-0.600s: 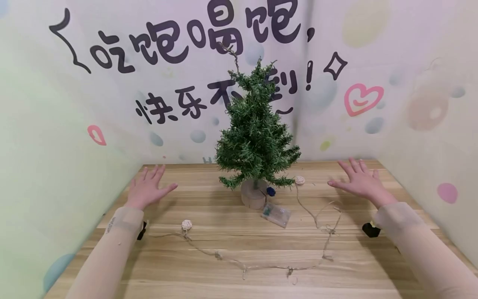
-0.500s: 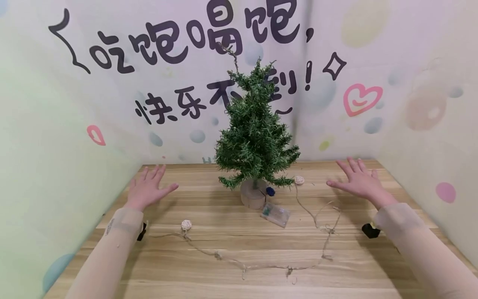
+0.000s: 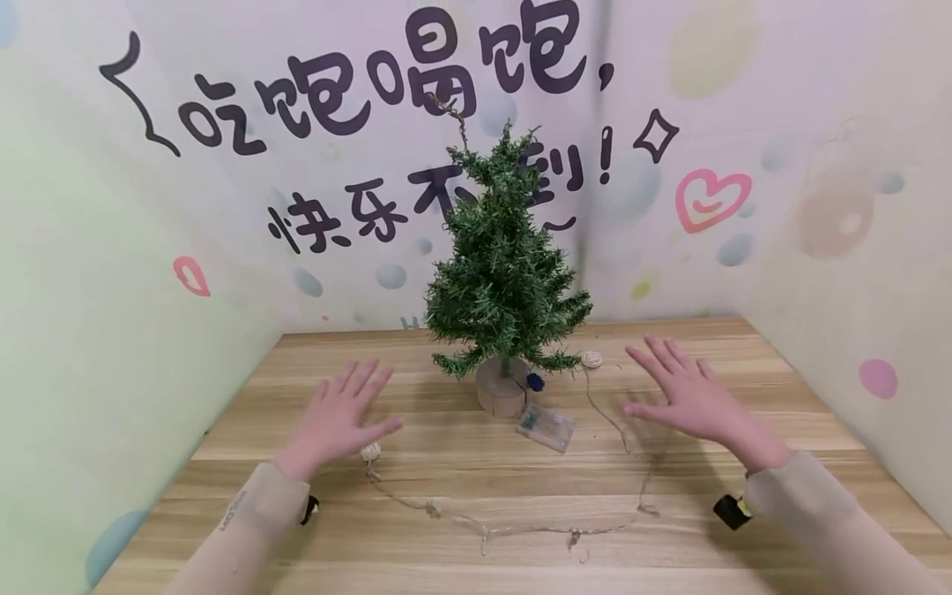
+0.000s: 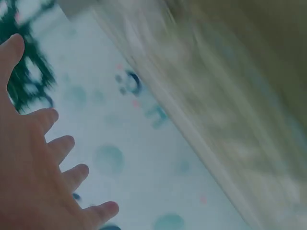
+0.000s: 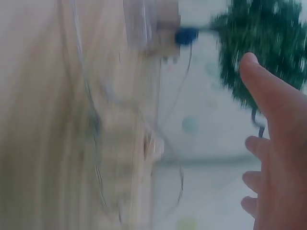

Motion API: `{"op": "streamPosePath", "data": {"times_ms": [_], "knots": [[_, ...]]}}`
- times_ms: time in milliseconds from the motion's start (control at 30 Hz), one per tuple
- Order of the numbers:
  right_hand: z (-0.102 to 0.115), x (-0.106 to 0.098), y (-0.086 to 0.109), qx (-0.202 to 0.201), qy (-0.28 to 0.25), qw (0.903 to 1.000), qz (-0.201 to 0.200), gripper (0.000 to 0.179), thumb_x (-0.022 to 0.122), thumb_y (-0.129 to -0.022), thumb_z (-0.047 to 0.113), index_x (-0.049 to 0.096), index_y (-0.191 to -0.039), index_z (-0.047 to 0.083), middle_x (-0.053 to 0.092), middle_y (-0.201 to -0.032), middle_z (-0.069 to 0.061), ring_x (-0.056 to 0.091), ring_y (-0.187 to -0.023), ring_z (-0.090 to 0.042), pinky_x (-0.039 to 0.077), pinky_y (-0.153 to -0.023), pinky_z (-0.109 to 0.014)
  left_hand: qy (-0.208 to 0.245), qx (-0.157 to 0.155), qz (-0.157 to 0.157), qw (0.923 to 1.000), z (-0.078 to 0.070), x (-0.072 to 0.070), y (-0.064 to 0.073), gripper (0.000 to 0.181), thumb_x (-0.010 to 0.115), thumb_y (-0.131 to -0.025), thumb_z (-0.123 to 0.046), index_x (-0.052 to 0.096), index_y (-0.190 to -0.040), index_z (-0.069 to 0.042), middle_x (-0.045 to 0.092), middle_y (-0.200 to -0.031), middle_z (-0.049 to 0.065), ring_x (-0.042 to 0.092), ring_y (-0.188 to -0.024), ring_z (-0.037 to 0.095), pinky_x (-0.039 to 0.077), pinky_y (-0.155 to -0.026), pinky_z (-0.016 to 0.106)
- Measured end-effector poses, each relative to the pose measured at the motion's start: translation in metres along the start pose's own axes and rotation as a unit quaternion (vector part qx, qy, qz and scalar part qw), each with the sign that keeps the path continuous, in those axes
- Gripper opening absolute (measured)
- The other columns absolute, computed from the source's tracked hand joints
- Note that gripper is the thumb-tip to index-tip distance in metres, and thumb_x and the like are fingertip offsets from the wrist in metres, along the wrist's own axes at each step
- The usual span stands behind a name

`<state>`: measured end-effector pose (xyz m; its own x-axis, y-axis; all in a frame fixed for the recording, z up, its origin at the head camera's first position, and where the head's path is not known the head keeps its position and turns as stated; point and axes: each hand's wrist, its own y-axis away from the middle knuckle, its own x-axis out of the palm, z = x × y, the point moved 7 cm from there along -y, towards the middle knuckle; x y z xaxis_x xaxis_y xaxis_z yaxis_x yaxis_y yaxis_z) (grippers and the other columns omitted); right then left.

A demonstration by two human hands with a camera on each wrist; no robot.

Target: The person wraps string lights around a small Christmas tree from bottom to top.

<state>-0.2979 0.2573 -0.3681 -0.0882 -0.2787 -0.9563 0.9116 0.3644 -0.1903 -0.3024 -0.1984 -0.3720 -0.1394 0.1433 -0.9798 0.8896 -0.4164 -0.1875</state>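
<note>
The left hand [image 3: 335,423] and right hand [image 3: 690,400], fingers spread and holding nothing, seem to be at the reaching stage above the string [image 3: 530,530] before the tree [image 3: 504,264]; gripping it calls for lowering and pinching.

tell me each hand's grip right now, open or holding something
Left hand: grip open, fingers spread, holding nothing.
Right hand: grip open, fingers spread, holding nothing.
</note>
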Motion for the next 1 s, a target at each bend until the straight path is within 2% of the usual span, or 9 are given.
{"op": "streamPosePath", "data": {"times_ms": [267, 367, 500, 567, 733, 1000], "knots": [[0.063, 0.018, 0.024, -0.113, -0.025, 0.9931, -0.018, 0.092, 0.071, -0.079, 0.057, 0.031, -0.153, 0.019, 0.027, -0.155, -0.015, 0.032, -0.136, -0.043, 0.016, -0.103, -0.071, 0.011, 0.1, 0.007, 0.9949, -0.07, 0.022, 0.029, 0.084, 0.054, -0.088, -0.065, 0.027, -0.154, -0.02, 0.015, -0.16, 0.006, 0.014, -0.144, 0.038, 0.017, -0.107, 0.064], [0.081, 0.025, 0.03, -0.139, -0.02, 0.9901, -0.004, 0.093, 0.071, -0.077, 0.06, 0.035, -0.151, 0.017, 0.03, -0.154, -0.013, 0.035, -0.135, -0.042, 0.018, -0.103, -0.071, 0.016, 0.137, 0.016, 0.9903, -0.09, 0.027, 0.036, 0.085, 0.053, -0.087, -0.066, 0.027, -0.154, -0.021, 0.015, -0.159, 0.004, 0.016, -0.144, 0.037, 0.02, -0.106, 0.064], [0.1, 0.034, 0.034, -0.156, -0.028, 0.9867, 0.036, 0.096, 0.068, -0.075, 0.066, 0.034, -0.152, 0.022, 0.028, -0.155, -0.01, 0.032, -0.138, -0.039, 0.018, -0.104, -0.068, 0.022, 0.178, 0.036, 0.983, -0.113, 0.032, 0.04, 0.085, 0.049, -0.088, -0.069, 0.025, -0.155, -0.023, 0.014, -0.16, 0.002, 0.015, -0.145, 0.034, 0.022, -0.106, 0.065], [0.109, 0.039, 0.036, -0.165, -0.034, 0.9841, 0.057, 0.096, 0.067, -0.073, 0.069, 0.033, -0.152, 0.024, 0.027, -0.156, -0.009, 0.03, -0.139, -0.037, 0.017, -0.105, -0.068, 0.029, 0.194, 0.053, 0.9792, -0.121, 0.034, 0.04, 0.085, 0.048, -0.088, -0.069, 0.025, -0.155, -0.023, 0.012, -0.16, 0.001, 0.014, -0.145, 0.033, 0.022, -0.106, 0.065], [0.131, 0.055, 0.036, -0.196, -0.031, 0.9749, 0.102, 0.096, 0.065, -0.071, 0.073, 0.042, -0.148, 0.021, 0.031, -0.155, -0.01, 0.029, -0.139, -0.037, 0.019, -0.105, -0.067, 0.049, 0.217, 0.092, 0.9706, -0.136, 0.04, 0.043, 0.086, 0.049, -0.087, -0.07, 0.026, -0.155, -0.022, 0.012, -0.161, 0.002, 0.014, -0.145, 0.033, 0.021, -0.107, 0.064], [0.152, 0.075, 0.041, -0.224, -0.009, 0.9611, 0.162, 0.088, 0.065, -0.071, 0.073, 0.05, -0.142, 0.023, 0.038, -0.151, -0.007, 0.032, -0.139, -0.034, 0.024, -0.105, -0.065, 0.061, 0.241, 0.115, 0.9617, -0.144, 0.046, 0.045, 0.085, 0.052, -0.085, -0.07, 0.032, -0.153, -0.022, 0.025, -0.158, 0.004, 0.023, -0.143, 0.033, 0.025, -0.106, 0.062]]}}
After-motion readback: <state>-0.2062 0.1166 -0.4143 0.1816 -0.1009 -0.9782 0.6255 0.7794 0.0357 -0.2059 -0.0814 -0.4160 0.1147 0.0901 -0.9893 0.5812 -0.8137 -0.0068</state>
